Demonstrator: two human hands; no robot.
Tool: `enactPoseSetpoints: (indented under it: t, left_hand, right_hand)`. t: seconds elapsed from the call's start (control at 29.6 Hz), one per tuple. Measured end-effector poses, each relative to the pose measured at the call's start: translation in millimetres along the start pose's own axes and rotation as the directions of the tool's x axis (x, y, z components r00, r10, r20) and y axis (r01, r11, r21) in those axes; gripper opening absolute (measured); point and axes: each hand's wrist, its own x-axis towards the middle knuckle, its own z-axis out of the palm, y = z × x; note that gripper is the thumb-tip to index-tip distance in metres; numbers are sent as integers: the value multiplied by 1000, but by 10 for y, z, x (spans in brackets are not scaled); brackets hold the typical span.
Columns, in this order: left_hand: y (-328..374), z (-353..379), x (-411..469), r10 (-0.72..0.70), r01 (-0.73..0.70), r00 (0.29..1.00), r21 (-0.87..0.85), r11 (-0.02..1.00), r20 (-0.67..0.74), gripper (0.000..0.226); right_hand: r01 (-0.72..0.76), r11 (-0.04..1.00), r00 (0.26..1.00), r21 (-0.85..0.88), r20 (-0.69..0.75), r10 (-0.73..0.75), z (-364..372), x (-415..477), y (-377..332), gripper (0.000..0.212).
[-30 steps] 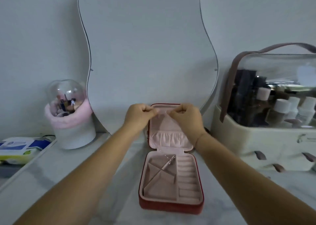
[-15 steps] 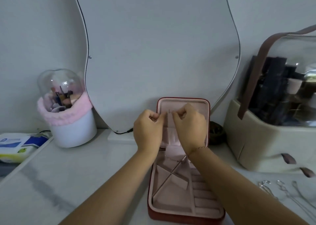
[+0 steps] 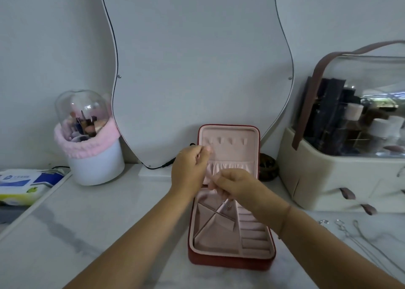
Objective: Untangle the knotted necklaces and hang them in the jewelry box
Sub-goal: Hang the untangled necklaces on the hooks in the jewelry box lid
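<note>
A red jewelry box (image 3: 230, 261) with pale pink lining stands open on the white counter, its lid upright with a row of small hooks (image 3: 225, 140) near the top. My left hand (image 3: 189, 170) pinches a thin necklace chain at the leftmost hook. My right hand (image 3: 235, 186) is lower, in front of the lid's gathered pocket, fingers closed on the same chain. A small pendant (image 3: 228, 207) dangles below it over the box's divided tray. Several more thin silver necklaces (image 3: 350, 231) lie on the counter at the right.
A wavy mirror (image 3: 197, 69) leans on the wall behind the box. Left stand a pink-trimmed brush holder with clear dome (image 3: 87, 139) and a pack of wipes (image 3: 24, 184). A beige cosmetics organizer (image 3: 344, 174) fills the right. A small dark dish (image 3: 268, 167) sits beside the lid.
My right hand has dropped from the hooks down to the lid's pocket, drawing the chain with it. My left hand has shifted left to the leftmost hook. The camera moved closer.
</note>
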Motion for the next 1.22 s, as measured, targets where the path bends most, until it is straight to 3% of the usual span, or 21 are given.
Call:
enactPoseSetpoints:
  t: [0.07, 0.17, 0.3, 0.41, 0.61, 0.78, 1.01, 1.22]
  left_hand:
    - [-109, 50, -43, 163, -158, 987, 195, 968, -11, 40]
    - [-256, 135, -55, 264, -260, 964, 337, 905, 35, 44]
    - [-263, 220, -54, 289, -271, 957, 406, 873, 18, 49]
    - [-209, 245, -73, 306, -258, 951, 434, 863, -44, 51]
    - [-168, 245, -106, 270, -224, 959, 347, 911, -89, 68]
    - [-159, 227, -129, 250, -203, 961, 316, 927, -116, 68]
    - [-162, 180, -132, 196, -182, 980, 284, 942, -21, 61]
    - [-144, 127, -200, 113, -117, 993, 185, 976, 31, 71]
  right_hand:
    - [24, 980, 996, -199, -75, -40, -114, -84, -21, 28]
    - [37, 965, 990, -260, -120, -70, -272, -151, -66, 28]
    - [40, 994, 970, -97, -233, -62, -415, -7, -132, 28]
    - [152, 988, 943, 34, -305, -135, -462, 173, -237, 30]
    - [269, 950, 902, 157, -387, -191, -419, 490, -393, 26]
    - [147, 979, 944, 139, -315, -97, -284, 542, -232, 24]
    - [143, 989, 915, -41, -376, -148, -679, -132, -16, 18]
    - [-142, 948, 889, -284, -458, -4, -1237, -1069, 448, 8]
